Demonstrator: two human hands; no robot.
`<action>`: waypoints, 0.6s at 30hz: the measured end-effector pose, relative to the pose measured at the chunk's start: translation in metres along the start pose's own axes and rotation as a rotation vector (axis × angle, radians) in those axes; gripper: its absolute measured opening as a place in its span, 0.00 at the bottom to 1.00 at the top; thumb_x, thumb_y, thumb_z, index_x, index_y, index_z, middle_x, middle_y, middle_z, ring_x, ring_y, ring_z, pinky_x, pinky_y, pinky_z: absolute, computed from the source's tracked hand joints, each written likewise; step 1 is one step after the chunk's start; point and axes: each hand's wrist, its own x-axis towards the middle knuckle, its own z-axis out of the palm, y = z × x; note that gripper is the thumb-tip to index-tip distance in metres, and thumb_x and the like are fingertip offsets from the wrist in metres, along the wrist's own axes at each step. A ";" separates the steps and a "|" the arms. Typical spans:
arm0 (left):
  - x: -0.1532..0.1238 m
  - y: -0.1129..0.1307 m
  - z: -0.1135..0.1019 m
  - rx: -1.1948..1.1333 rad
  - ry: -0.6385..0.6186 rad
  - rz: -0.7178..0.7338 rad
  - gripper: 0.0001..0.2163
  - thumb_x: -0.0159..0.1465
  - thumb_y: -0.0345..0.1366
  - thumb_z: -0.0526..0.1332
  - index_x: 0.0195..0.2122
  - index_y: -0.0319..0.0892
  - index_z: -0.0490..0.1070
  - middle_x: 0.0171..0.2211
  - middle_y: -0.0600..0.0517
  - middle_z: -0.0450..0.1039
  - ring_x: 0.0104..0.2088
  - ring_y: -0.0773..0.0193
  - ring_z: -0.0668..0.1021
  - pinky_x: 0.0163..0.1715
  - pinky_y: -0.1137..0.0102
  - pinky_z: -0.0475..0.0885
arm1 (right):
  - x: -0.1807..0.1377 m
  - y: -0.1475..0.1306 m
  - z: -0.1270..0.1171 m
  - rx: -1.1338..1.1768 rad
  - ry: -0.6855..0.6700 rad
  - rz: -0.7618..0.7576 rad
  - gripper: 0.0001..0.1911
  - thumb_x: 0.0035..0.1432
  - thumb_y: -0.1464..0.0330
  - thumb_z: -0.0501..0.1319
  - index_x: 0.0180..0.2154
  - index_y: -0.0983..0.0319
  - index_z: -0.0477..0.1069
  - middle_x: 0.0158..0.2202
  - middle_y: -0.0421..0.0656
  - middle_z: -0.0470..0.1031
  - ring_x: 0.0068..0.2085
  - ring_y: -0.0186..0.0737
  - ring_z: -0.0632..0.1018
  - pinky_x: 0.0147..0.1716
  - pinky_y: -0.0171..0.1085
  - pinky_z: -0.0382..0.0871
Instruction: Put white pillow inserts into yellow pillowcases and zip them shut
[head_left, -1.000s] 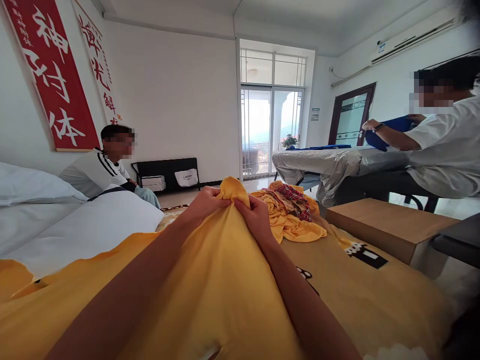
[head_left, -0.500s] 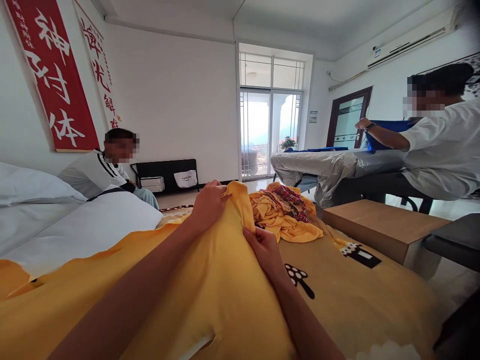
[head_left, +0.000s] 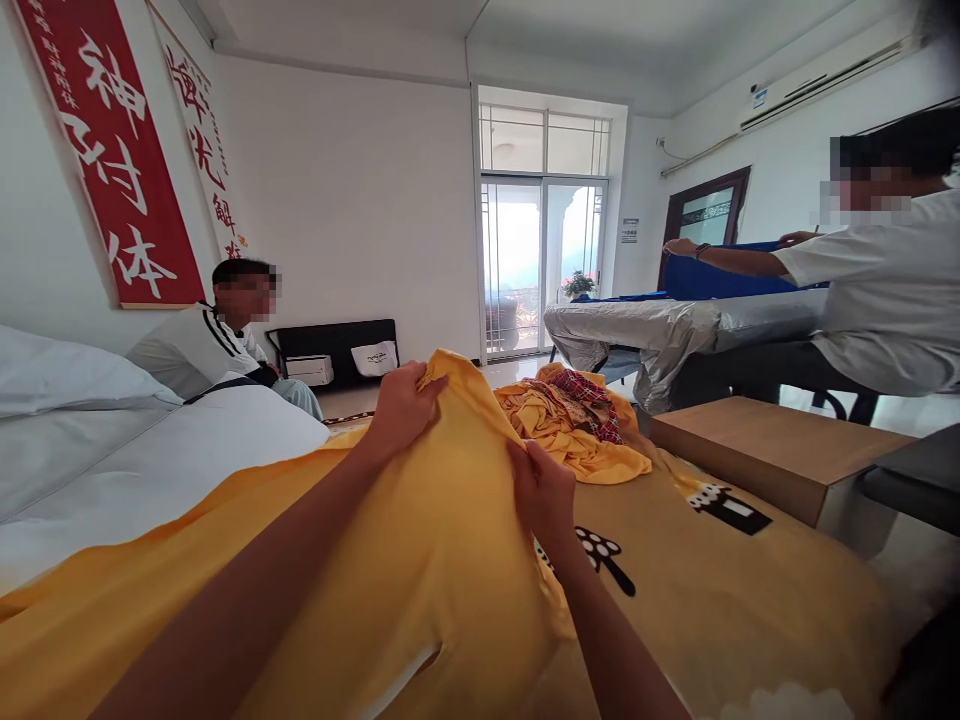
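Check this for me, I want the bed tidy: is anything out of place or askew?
A crumpled heap of yellow and red-checked clothes lies unfolded on the mustard printed bed cover, beyond the plain yellow fabric gripped by the left hand and right hand. Nothing looks spilled or torn.

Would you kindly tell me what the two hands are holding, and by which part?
Both hold the yellow cloth: the left hand pinches its raised top corner, the right hand grips its edge lower down.
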 end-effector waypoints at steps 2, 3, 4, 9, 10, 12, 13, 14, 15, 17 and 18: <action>0.003 0.004 0.001 0.025 0.002 -0.008 0.09 0.60 0.36 0.56 0.23 0.43 0.63 0.25 0.54 0.68 0.28 0.64 0.70 0.29 0.70 0.62 | -0.003 -0.001 0.000 0.186 -0.110 0.130 0.25 0.57 0.49 0.57 0.21 0.60 0.59 0.18 0.34 0.56 0.22 0.29 0.58 0.20 0.30 0.54; 0.005 0.005 0.002 0.036 0.011 -0.016 0.08 0.60 0.34 0.55 0.24 0.43 0.63 0.25 0.53 0.69 0.28 0.63 0.71 0.29 0.69 0.62 | -0.007 -0.001 -0.001 0.286 -0.197 0.193 0.23 0.57 0.48 0.57 0.23 0.61 0.62 0.20 0.36 0.61 0.22 0.31 0.61 0.20 0.30 0.57; 0.006 0.006 0.002 0.048 0.023 -0.027 0.07 0.60 0.33 0.55 0.24 0.44 0.63 0.25 0.53 0.69 0.27 0.62 0.71 0.28 0.69 0.62 | -0.013 0.000 -0.002 0.366 -0.282 0.242 0.22 0.58 0.49 0.57 0.27 0.61 0.66 0.23 0.38 0.65 0.24 0.33 0.65 0.22 0.32 0.62; 0.010 0.006 -0.002 0.126 0.180 -0.033 0.11 0.62 0.31 0.53 0.23 0.46 0.56 0.27 0.51 0.66 0.28 0.62 0.70 0.29 0.66 0.61 | -0.057 0.013 -0.014 0.311 -0.424 0.191 0.21 0.64 0.52 0.50 0.36 0.59 0.72 0.31 0.43 0.74 0.31 0.39 0.73 0.32 0.37 0.70; 0.011 0.010 -0.005 0.140 0.210 -0.012 0.11 0.63 0.31 0.53 0.23 0.46 0.54 0.29 0.51 0.66 0.29 0.62 0.70 0.30 0.66 0.62 | -0.063 0.015 -0.014 0.256 -0.424 0.141 0.21 0.64 0.53 0.49 0.34 0.60 0.72 0.29 0.43 0.74 0.31 0.39 0.72 0.31 0.36 0.69; 0.016 0.024 -0.014 0.167 0.259 0.039 0.13 0.63 0.29 0.53 0.23 0.46 0.50 0.31 0.51 0.64 0.31 0.62 0.69 0.33 0.65 0.62 | -0.066 0.012 -0.013 0.154 -0.381 0.038 0.21 0.66 0.55 0.48 0.28 0.60 0.68 0.24 0.40 0.70 0.26 0.36 0.69 0.26 0.34 0.66; 0.021 0.036 -0.020 0.185 0.288 0.072 0.14 0.62 0.29 0.53 0.23 0.46 0.49 0.31 0.51 0.64 0.32 0.61 0.69 0.34 0.65 0.63 | -0.062 0.007 -0.012 0.105 -0.318 -0.022 0.21 0.66 0.57 0.48 0.26 0.60 0.64 0.21 0.38 0.66 0.23 0.33 0.66 0.23 0.32 0.62; 0.026 0.051 -0.027 0.211 0.326 0.112 0.15 0.62 0.28 0.54 0.23 0.46 0.47 0.32 0.51 0.64 0.33 0.61 0.70 0.35 0.64 0.63 | -0.055 0.000 -0.011 0.053 -0.227 -0.085 0.20 0.66 0.58 0.48 0.23 0.60 0.60 0.18 0.36 0.62 0.21 0.31 0.63 0.20 0.31 0.58; 0.032 0.069 -0.036 0.241 0.373 0.164 0.16 0.62 0.28 0.54 0.24 0.46 0.46 0.33 0.51 0.64 0.34 0.60 0.71 0.37 0.63 0.64 | -0.044 -0.010 -0.011 -0.005 -0.122 -0.146 0.21 0.66 0.59 0.49 0.22 0.59 0.56 0.17 0.34 0.58 0.19 0.29 0.59 0.19 0.31 0.54; 0.043 0.110 -0.055 0.293 0.471 0.285 0.17 0.63 0.28 0.55 0.24 0.47 0.44 0.36 0.50 0.67 0.38 0.57 0.72 0.41 0.60 0.66 | -0.015 -0.033 -0.016 -0.134 0.096 -0.272 0.21 0.66 0.62 0.49 0.21 0.59 0.51 0.15 0.32 0.52 0.17 0.28 0.55 0.17 0.31 0.49; 0.048 0.131 -0.064 0.279 0.508 0.352 0.18 0.63 0.28 0.55 0.24 0.47 0.44 0.38 0.49 0.68 0.42 0.55 0.73 0.45 0.58 0.66 | 0.000 -0.046 -0.021 -0.200 0.192 -0.328 0.21 0.65 0.63 0.50 0.20 0.59 0.50 0.15 0.31 0.50 0.17 0.27 0.54 0.17 0.31 0.47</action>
